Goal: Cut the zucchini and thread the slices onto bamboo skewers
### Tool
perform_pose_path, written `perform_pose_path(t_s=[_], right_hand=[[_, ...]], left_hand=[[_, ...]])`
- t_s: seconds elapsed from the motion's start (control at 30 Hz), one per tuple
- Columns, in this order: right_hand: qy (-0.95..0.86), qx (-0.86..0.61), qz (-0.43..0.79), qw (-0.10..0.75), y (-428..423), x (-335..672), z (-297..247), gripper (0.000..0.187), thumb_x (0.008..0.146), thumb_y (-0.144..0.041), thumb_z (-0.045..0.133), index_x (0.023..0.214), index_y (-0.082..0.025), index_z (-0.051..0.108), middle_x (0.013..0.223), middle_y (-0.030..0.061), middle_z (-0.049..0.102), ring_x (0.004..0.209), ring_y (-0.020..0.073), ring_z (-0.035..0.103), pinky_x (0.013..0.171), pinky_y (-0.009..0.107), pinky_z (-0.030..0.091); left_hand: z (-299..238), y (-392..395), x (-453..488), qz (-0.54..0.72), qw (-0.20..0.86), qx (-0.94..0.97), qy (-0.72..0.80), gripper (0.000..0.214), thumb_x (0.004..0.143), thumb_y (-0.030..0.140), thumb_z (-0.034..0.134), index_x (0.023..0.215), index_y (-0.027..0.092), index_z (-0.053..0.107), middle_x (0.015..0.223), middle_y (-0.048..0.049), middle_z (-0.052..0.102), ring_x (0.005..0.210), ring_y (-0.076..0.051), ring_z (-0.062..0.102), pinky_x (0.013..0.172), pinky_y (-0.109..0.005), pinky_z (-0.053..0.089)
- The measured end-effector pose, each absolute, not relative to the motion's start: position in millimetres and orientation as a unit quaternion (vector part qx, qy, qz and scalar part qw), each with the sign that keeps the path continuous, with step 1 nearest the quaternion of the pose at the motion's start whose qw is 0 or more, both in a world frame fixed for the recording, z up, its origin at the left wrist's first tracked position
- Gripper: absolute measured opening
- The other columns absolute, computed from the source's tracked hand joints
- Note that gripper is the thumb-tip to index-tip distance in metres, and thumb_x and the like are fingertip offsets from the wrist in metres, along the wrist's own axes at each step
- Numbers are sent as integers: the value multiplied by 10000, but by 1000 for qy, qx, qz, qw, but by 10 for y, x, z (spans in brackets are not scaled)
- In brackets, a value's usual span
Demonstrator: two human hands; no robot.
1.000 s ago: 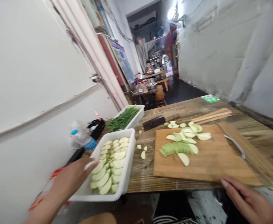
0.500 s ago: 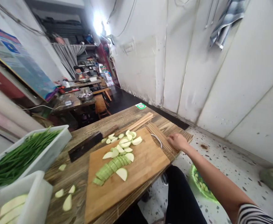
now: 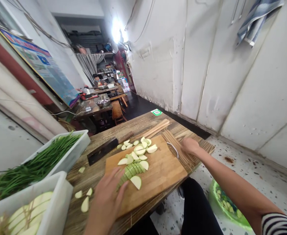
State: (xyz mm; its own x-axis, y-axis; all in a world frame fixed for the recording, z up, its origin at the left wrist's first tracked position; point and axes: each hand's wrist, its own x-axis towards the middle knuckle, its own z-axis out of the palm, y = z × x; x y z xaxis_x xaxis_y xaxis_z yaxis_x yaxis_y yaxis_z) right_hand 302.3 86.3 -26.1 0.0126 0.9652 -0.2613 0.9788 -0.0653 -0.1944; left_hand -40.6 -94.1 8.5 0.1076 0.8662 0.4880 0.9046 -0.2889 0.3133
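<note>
My left hand (image 3: 108, 194) is over the near-left end of a row of pale green squash slices (image 3: 135, 169) on a wooden cutting board (image 3: 158, 173). Its fingers are spread and it holds nothing; whether the fingertips touch the slices I cannot tell. More cut squash pieces (image 3: 140, 150) lie loosely at the board's far side. To the right of the board, my right hand (image 3: 190, 146) is closed, its curled fingers down on a spread of thin bamboo skewers (image 3: 174, 143). Its fingertips are hidden.
A cleaver (image 3: 103, 150) lies left of the board. White bins hold green chives (image 3: 47, 160) and skewered squash slices (image 3: 30, 212). Stray pieces (image 3: 85, 204) lie on the wooden table (image 3: 79, 178). On the floor is a green basket (image 3: 217, 192). Someone sits at a far table.
My left hand has come into view from below and reached over the row of slices. My right hand stays at the skewers. The whole view has shifted slightly, moving things rightward.
</note>
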Motion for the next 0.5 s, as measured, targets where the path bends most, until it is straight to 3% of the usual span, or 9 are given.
perform_pose_path(t_s=[0.13, 0.3, 0.37, 0.5], right_hand=[[682, 689, -242, 30, 872, 3127, -234, 242, 898, -278, 542, 1099, -144, 565, 1070, 64, 606, 862, 180, 619, 727, 360, 526], [674, 677, -296, 15, 829, 3230, -271, 231, 903, -280, 534, 1088, -147, 569, 1047, 56, 614, 834, 170, 624, 708, 348, 530], [670, 682, -294, 1, 817, 3212, -271, 241, 902, -282, 534, 1102, -152, 565, 1087, 65, 600, 881, 184, 614, 745, 369, 520], [655, 694, -300, -16, 818, 3141, -232, 258, 899, -280, 539, 1125, -157, 555, 1134, 76, 579, 932, 199, 598, 782, 391, 506]], left_hand=[[7, -180, 248, -247, 31, -816, -522, 298, 850, 245, 435, 1105, 228, 590, 1235, -116, 538, 1184, -272, 447, 1001, -461, 332], [-36, 408, 548, -87, 67, -897, -427, 415, 838, 58, 354, 1169, 237, 529, 1344, -109, 435, 1321, -252, 259, 1054, -483, 209], [-3, 513, 607, -41, 52, -905, -420, 374, 840, 52, 342, 1115, 194, 552, 1299, -137, 469, 1306, -261, 277, 1053, -503, 180], [113, 596, 680, 15, -19, -909, -416, 272, 841, 95, 371, 985, 144, 596, 1101, -163, 574, 1137, -264, 455, 972, -462, 313]])
